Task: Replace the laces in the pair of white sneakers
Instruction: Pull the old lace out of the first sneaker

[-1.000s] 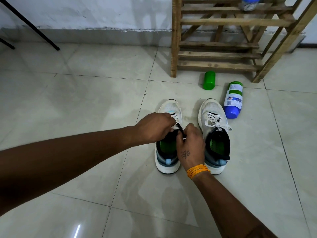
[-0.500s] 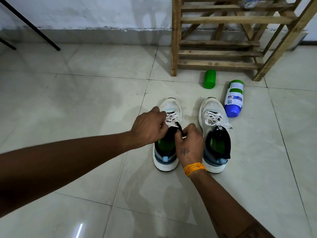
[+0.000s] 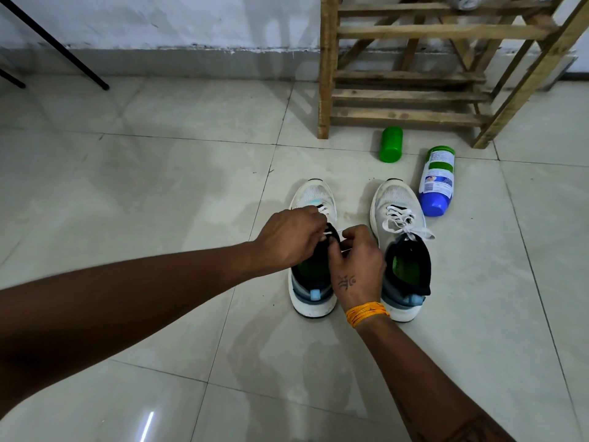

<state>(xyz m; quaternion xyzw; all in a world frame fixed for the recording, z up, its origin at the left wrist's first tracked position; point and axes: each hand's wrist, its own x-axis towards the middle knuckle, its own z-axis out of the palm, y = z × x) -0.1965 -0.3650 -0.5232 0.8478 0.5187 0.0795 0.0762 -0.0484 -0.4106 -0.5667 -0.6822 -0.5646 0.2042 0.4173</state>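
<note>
Both hands work the white lace on the left sneaker: the left hand and right hand each pinch it. Best to loosen the knot gently and steady the shoe.

Both hands meet close together, fingers curled in a pinch.

The left hand reaches in from the left on a long, nearly straight forearm, knuckles up. The right hand comes up from below, its back toward the camera, with an orange thread band round the wrist and a small mark on its back.
</note>
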